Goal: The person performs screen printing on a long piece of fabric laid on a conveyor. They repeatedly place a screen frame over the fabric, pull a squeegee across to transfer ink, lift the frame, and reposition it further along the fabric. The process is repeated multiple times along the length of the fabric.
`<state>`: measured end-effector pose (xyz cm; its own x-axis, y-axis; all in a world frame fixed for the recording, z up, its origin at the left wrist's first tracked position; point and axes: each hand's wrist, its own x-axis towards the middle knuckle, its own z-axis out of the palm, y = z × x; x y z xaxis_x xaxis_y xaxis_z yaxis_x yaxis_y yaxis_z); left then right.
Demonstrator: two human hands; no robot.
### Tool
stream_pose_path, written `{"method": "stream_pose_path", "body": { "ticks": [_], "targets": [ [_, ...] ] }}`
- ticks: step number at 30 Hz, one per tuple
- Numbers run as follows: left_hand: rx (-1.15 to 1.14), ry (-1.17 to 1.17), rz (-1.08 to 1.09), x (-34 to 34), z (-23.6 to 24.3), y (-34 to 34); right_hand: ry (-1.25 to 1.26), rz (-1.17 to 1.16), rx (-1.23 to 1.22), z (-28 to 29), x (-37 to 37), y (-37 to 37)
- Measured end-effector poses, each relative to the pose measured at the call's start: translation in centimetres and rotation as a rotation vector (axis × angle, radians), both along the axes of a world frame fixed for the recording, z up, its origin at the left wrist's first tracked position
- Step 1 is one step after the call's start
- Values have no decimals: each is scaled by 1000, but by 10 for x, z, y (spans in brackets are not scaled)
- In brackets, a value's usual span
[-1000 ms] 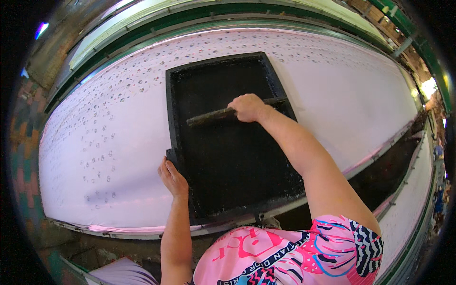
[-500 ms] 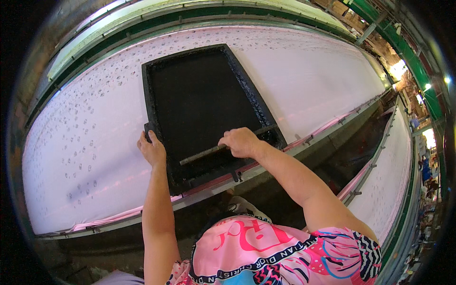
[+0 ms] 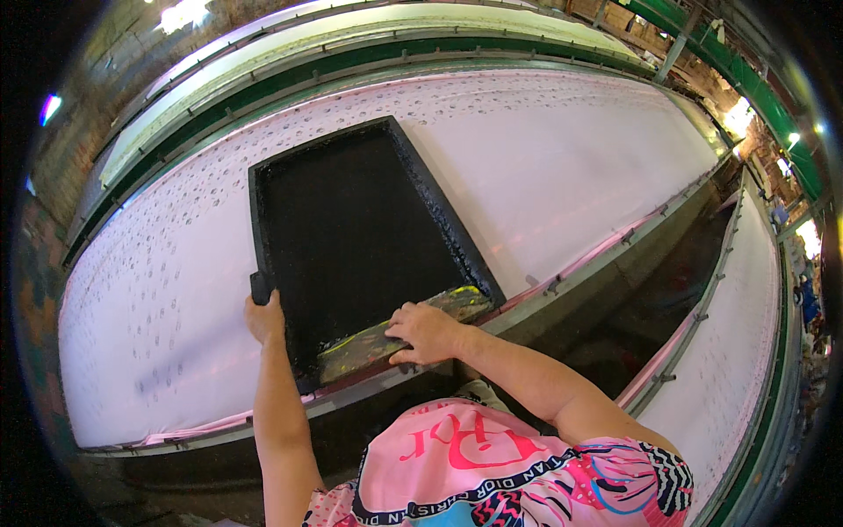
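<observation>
A dark rectangular printing screen [image 3: 428, 191] lies on pale pink fabric [image 3: 544, 167], its raised rim wet with dark ink. My left hand [image 3: 265, 318] is closed around the screen's left rim near its near corner, beside a small black block [image 3: 259, 286]. At the screen's near end rests a wooden squeegee [image 3: 358, 353], its broad face stained dark with yellow streaks. My right hand [image 3: 428, 334] grips the middle of the squeegee, fingers over its top edge. The squeegee's blade edge is hidden.
Small dark printed marks [image 3: 167, 263] dot the fabric left of the screen and along its far side. A metal rail with clips [image 3: 606, 250] edges the table near me. Another fabric-covered table [image 3: 702, 351] stands at right, across a dark gap. More long tables lie beyond.
My right hand has tipped the squeegee so that its broad face shows, and brought it to the screen's near end. My left hand stays on the left rim. The view has shifted slightly.
</observation>
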<state>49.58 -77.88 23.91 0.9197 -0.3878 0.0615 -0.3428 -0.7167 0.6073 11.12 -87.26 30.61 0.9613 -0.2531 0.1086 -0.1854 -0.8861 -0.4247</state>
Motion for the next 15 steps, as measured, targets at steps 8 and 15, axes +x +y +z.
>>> {"method": "stream_pose_path", "body": {
  "ticks": [8,15],
  "targets": [
    [9,-127,83,10,-13,1,-341,-166,151,-4,-68,-117],
    [13,-84,90,20,-24,-2,-353,-429,241,-53,-85,-190]
  ]
}}
